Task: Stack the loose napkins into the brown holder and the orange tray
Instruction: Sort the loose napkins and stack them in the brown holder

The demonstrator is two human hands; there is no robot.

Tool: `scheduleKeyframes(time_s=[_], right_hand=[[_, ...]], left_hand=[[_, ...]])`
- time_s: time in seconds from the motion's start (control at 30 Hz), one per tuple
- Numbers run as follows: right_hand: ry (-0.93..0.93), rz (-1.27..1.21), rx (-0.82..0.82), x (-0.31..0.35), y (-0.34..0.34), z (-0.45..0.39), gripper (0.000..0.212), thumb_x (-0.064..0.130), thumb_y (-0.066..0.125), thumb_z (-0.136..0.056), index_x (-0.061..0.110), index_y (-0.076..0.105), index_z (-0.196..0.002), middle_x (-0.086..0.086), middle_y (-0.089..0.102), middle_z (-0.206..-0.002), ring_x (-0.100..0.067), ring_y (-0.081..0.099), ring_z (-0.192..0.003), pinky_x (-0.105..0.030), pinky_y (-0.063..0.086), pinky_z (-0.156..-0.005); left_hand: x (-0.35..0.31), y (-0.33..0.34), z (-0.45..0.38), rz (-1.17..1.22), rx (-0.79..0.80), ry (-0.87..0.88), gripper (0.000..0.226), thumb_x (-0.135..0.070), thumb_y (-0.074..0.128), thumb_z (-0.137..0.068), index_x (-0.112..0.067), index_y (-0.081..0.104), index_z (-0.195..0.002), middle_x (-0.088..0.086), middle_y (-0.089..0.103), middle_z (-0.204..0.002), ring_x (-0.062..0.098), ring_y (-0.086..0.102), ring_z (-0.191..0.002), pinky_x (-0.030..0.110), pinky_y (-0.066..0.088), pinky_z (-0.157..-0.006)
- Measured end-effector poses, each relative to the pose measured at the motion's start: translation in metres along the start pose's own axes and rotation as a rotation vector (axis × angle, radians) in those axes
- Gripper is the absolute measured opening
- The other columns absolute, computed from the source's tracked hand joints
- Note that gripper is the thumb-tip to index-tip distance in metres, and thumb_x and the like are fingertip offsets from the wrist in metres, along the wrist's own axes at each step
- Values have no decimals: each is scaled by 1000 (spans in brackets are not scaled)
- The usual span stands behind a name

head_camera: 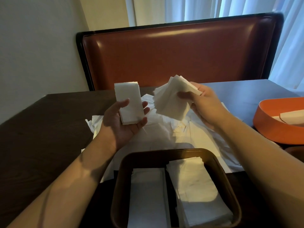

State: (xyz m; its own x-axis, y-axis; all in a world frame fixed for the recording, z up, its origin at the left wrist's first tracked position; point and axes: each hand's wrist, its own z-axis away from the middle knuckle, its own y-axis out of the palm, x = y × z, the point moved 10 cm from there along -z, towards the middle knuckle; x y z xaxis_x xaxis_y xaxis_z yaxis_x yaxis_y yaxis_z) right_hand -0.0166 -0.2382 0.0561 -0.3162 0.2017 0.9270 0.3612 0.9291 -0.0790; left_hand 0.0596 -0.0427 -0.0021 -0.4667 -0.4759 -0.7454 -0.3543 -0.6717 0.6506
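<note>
In the head view, the left hand (125,120) is lying palm up with its thumb and fingers curling round a neat folded stack (130,102) of napkins, which is standing nearly upright above the worktop (41,122). The right hand (202,102) is pinching a second bunch (172,99) between thumb and fingers; this one is fanning out, its sheets slipping askew at the corners. Both bundles are hovering over the loose pile (164,134) of napkins spreading across the middle of the worktop. The holder (125,163) is sitting nearest the person, already carrying two rows of napkins side by side. The tray (269,122) is sitting at the right edge, partly cut off, with a few napkins showing inside.

The main risk is sitting in the right hand: the fanned bunch is being held only at one edge, so sheets are likely to slide free and drop back onto the pile, or go into the holder crooked. Merging the two bundles in mid-air may skew the tidy stack as well. The right forearm is crossing just beside the tray, so a careless swing may nudge it. The holder's rows are looking fairly full, and forcing more in may crumple them.
</note>
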Motion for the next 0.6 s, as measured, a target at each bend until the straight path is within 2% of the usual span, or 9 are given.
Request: scheduleKeyframes(time_s=[0.07,0.13,0.2,0.27,0.33,0.47,0.6], right_hand=[[47,-144,79,2,10,4,23,7,63,-90,12,69,-111,-1,69,-97,-17,62,-96,-38,55,-90],[103,-310,170,7,22,8,32,9,63,-84,10,64,-117,-4,69,-99,-21,65,-97,-42,58,-86],[163,-476,267,13,34,14,33,10,60,-79,12,62,-111,-3,71,-89,-18,69,-85,-36,59,-73],[166,-579,358,21,45,20,27,7,53,-79,14,65,-103,-2,71,-84,-15,70,-80,-31,59,-70],[139,-521,390,22,51,22,23,7,56,-83,14,67,-101,-1,73,-87,-13,70,-83,-29,59,-74],[92,-190,263,3,40,13,27,13,66,-90,11,63,-117,-3,72,-105,-19,69,-100,-36,59,-81],[-91,104,92,12,24,8,17,16,66,-92,18,68,-109,4,69,-106,-8,65,-99,-22,55,-78]], left_hand=[[-2,2,1,-5,8,15,54,-24,62,-72,-11,55,-123,15,73,-95,28,67,-92,34,57,-63],[-3,3,1,-31,5,31,46,-25,61,-72,-14,56,-116,11,74,-83,28,64,-90,34,57,-66],[-1,4,1,-60,16,28,48,-28,62,-71,-14,57,-117,12,74,-86,30,63,-96,38,56,-73],[0,4,1,-91,17,27,57,-30,65,-72,-13,55,-125,13,74,-93,31,65,-98,47,53,-86],[2,6,1,-124,37,25,56,-32,64,-76,-16,54,-128,12,74,-96,31,68,-95,51,54,-89],[7,9,0,-169,69,-3,47,-37,64,-78,-19,62,-121,10,72,-105,28,71,-91,47,60,-78],[4,11,0,-170,60,30,42,-35,63,-77,-14,63,-113,10,73,-94,25,71,-82,42,60,-72]])
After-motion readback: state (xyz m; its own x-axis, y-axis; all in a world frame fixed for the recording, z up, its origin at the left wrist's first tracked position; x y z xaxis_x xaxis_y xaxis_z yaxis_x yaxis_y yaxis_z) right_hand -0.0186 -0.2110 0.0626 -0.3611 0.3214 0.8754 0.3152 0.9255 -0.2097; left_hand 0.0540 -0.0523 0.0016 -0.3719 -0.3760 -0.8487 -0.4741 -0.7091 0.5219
